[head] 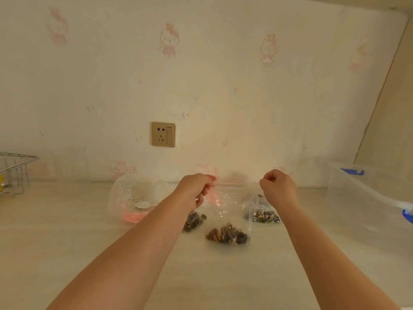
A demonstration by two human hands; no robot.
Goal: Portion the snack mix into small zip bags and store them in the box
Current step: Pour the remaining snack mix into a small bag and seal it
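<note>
I hold a clear zip bag (230, 211) upright over the counter, with snack mix (226, 236) settled at its bottom. My left hand (196, 190) pinches the left end of its red zip strip, and my right hand (278, 189) pinches the right end. Behind it lie two more filled bags, one (194, 221) partly hidden under my left wrist and one (264, 215) below my right hand. A clear plastic bowl (134, 198) with a white spoon (144, 205) stands to the left. The clear storage box (362, 198) with blue latches sits at the right.
A wire rack (15, 173) stands at the far left edge of the pale counter (67, 220). A wall socket (163, 134) is on the wallpapered wall behind. A clear glass (71, 164) stands by the wall at the left.
</note>
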